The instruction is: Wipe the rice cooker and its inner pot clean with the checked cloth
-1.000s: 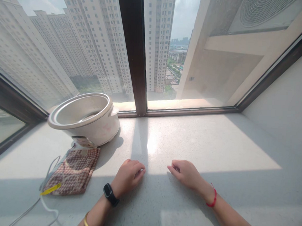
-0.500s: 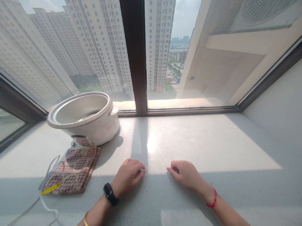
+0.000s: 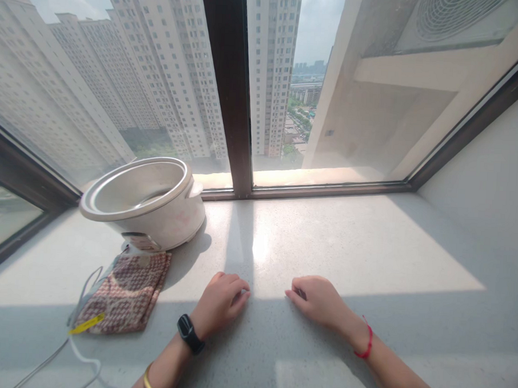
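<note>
My left hand [image 3: 219,302] rests on the pale stone sill [image 3: 346,243] with its fingers curled under, nothing visible in it. A black watch and a gold bangle sit on that wrist. My right hand [image 3: 318,299] lies a little to the right, also loosely curled on the sill, with a red string at the wrist. The two hands are a short gap apart. A white electric cooker pot [image 3: 144,203] without a lid stands to the left, beyond my left hand. A folded brown checked cloth [image 3: 123,299] lies in front of it.
A white cable [image 3: 78,346] with a yellow tag runs from the pot past the cloth to the lower left. Large windows with a dark frame post [image 3: 231,95] close the far edge. A wall [image 3: 495,176] rises at the right.
</note>
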`<state>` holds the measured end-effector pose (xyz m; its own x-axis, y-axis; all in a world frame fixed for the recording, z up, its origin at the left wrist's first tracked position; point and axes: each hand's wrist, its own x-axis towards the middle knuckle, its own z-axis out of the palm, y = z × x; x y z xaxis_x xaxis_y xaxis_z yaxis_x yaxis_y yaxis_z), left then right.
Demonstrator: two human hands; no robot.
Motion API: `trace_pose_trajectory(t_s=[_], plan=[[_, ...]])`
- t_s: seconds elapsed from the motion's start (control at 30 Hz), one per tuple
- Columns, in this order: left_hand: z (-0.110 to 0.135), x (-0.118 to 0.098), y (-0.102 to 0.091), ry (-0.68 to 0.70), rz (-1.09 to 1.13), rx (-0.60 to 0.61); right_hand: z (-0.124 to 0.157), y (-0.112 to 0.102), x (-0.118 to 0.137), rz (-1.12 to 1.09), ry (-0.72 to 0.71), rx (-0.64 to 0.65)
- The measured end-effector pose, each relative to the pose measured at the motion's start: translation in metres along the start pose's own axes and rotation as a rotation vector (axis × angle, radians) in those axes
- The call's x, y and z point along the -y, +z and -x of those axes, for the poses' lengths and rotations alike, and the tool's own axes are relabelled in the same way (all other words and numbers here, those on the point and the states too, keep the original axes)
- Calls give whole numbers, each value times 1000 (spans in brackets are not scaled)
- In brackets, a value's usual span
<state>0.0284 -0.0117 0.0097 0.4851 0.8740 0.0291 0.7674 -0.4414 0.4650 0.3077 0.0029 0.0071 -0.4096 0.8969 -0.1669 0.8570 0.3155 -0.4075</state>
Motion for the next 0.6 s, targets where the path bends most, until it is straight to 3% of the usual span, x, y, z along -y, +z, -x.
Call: trace_pose_trajectory(t_s=[0.2,0.27,0.33,0.4,0.47,0.53,0.6], plan=[[-2,-3,2,9,-10,-16,0,2,0,3,-9,-3],[-1,-5,-5,32,29,-35,-1,1,2,12,13,-1],[3,-2,-24,45,111,-158,-1,-3,7,11,18,6],[12,10,-55,17,166,-467,-2,-12,17,-38,-37,-1],[21,34,-95,-74,114,-919,-7,-23,32,-148,-149,-21],[28,66,-138,-273,110,-1356,-22,-34,51,-306,-249,-32],[30,100,-179,-481,203,-1660,-51,-43,75,-513,-309,-15]])
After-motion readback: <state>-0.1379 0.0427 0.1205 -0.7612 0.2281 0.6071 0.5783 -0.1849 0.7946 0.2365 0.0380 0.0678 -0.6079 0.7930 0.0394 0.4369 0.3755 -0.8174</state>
